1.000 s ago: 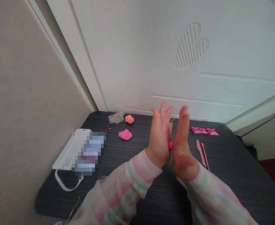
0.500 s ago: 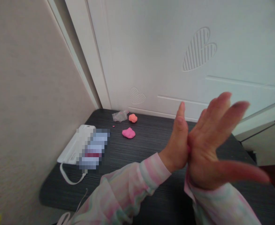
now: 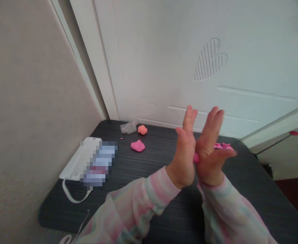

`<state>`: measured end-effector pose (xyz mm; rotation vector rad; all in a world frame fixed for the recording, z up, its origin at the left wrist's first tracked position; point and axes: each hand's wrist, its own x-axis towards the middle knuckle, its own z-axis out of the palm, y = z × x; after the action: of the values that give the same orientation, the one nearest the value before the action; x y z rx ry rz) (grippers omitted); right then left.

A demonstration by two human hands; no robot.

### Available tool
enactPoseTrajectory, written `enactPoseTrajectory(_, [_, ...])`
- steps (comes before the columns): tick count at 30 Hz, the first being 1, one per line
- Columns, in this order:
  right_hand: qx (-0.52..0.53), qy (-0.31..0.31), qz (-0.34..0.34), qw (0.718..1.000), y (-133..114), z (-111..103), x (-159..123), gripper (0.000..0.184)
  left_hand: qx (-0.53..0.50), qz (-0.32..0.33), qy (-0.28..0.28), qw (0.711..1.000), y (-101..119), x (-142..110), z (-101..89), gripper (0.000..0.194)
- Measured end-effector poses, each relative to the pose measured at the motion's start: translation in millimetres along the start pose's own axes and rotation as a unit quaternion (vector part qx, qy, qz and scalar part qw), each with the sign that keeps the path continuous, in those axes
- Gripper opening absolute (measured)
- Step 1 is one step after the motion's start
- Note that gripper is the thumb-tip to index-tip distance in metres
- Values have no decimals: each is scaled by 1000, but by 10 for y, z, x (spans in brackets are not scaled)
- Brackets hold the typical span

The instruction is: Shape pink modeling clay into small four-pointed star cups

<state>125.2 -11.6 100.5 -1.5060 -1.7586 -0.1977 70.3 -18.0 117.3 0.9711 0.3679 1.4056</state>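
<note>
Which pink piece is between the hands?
The small pink ball, between the left hand and right hand. The bigger pink lump, tiny pink crumb and pointy pink pieces lie on the dark table instead.

Left of your grip: white device (image 3: 73,166), pixelated screen (image 3: 102,164) beside it, white cable (image 3: 75,202). Beyond your grip: white door (image 3: 164,61), embossed hearts (image 3: 210,61).

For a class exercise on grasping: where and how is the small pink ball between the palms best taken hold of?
Probably pinch the pink ball at top and bottom, coming from the wearer's side: its rounded near face shows, while the left hand and right hand cover its left and right sides.
</note>
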Motion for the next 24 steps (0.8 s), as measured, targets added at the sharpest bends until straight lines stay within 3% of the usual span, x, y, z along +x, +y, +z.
enactPoseTrajectory(2, [185, 11, -30, 982, -26, -12, -53, 55, 5, 18, 20, 1000, 27, 9, -9, 54])
enactPoseTrajectory(4, [347, 23, -56, 936, -146, -85, -67, 66, 14, 37, 30, 999, 24, 8, -7, 53])
enactPoseTrajectory(5, [406, 43, -35, 912, -215, -129, -49, 67, 15, 46, 26, 999, 15, 1, -1, 52])
enactPoseTrajectory(8, [476, 51, -18, 878, -308, -191, 57, 60, 14, 68, 20, 997, -2, -30, 26, 52])
enactPoseTrajectory(10, [468, 40, -21, 883, -246, -154, 97, 60, 15, 74, 34, 997, 16, -40, 37, 53])
enactPoseTrajectory(14, [379, -11, -24, 925, -113, -76, 36, 64, 23, 43, 50, 998, 69, -24, 25, 54])
enactPoseTrajectory(20, [274, 20, -47, 960, -257, -148, 63, 67, -7, 6, 36, 999, 64, -48, 25, 49])
enactPoseTrajectory(24, [270, 30, -61, 960, -209, -89, 113, 68, -34, -23, 31, 999, 78, -68, 59, 48])
